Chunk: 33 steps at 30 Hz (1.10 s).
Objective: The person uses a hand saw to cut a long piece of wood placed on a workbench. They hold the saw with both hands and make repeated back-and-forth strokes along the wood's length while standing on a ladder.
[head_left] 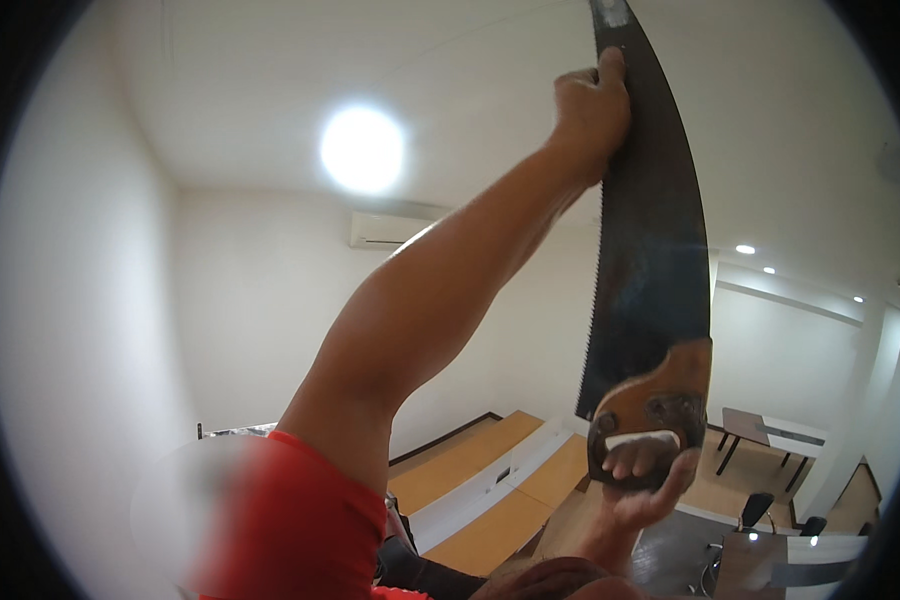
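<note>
A handsaw (pixel 654 230) is held upright in front of me, its dark blade rising to the top edge of the head view. The toothed edge faces left, and the wooden handle (pixel 660 385) is at the bottom. With my left arm stretched up, my left hand (pixel 592 110) is closed on the blade near its narrow upper end, thumb pointing up. My right hand (pixel 650 485) grips the handle from below, its fingers passing through the opening. A red sleeve (pixel 300 520) covers my left upper arm.
Long tan-and-white tables (pixel 500 480) stand below, behind the saw. A brown-and-white table (pixel 770 435) and dark chairs (pixel 755 510) are at the right. An air conditioner (pixel 385 228) hangs on the far wall. A bright ceiling light (pixel 362 149) shines at upper left.
</note>
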Available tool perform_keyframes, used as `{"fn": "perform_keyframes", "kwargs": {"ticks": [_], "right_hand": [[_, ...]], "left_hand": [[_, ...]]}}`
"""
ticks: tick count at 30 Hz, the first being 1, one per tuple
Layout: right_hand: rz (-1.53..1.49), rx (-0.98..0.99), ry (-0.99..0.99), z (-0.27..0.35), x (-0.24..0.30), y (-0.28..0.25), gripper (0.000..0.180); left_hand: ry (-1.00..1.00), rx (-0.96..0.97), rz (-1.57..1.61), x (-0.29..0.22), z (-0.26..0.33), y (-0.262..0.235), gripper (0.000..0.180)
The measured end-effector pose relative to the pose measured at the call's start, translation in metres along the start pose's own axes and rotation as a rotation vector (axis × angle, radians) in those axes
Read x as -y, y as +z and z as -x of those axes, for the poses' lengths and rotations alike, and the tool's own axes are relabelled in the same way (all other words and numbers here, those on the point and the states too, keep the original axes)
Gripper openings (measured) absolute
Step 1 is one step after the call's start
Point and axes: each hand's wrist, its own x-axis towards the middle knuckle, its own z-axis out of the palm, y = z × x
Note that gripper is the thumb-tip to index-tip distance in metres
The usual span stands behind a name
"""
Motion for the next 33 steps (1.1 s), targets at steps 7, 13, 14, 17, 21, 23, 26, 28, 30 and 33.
{"fn": "perform_keyframes", "kwargs": {"ticks": [7, 13, 14, 17, 21, 23, 26, 28, 30, 33], "right_hand": [[0.005, -0.173, 0.070, 0.007, 0.017, 0.011, 0.052], [-0.047, -0.181, 0.058, 0.010, 0.017, 0.015, 0.054], [-0.035, -0.191, 0.059, 0.010, 0.016, 0.015, 0.053], [0.000, -0.194, 0.063, 0.011, 0.021, 0.005, 0.048], [0.007, -0.214, 0.072, -0.004, 0.037, 0.001, 0.044], [-0.024, -0.270, 0.101, 0.001, 0.039, -0.007, 0.044], [0.085, -0.165, 0.033, -0.003, 0.058, -0.003, 0.043], [0.037, -0.272, 0.066, -0.014, 0.054, -0.003, 0.043], [0.019, -0.309, 0.054, -0.015, 0.058, -0.004, 0.043], [0.021, -0.278, -0.008, -0.012, 0.063, -0.006, 0.044]], "left_hand": [[-0.108, -0.006, -0.069, -0.018, 0.001, -0.002, 0.053], [-0.113, 0.082, -0.097, -0.023, -0.004, -0.001, 0.059], [-0.078, 0.076, -0.082, -0.020, -0.004, -0.002, 0.057], [-0.018, 0.048, -0.065, -0.010, -0.007, -0.002, 0.054], [-0.061, 0.009, -0.089, -0.010, -0.004, 0.006, 0.053], [-0.053, -0.007, -0.064, -0.012, 0.004, 0.011, 0.053], [-0.012, -0.080, -0.008, -0.008, 0.003, 0.020, 0.055], [0.014, -0.170, -0.066, 0.005, -0.010, 0.027, 0.054], [0.033, -0.067, -0.042, 0.014, -0.009, 0.023, 0.058], [-0.163, -0.039, -0.010, 0.000, 0.000, 0.019, 0.069]]}}
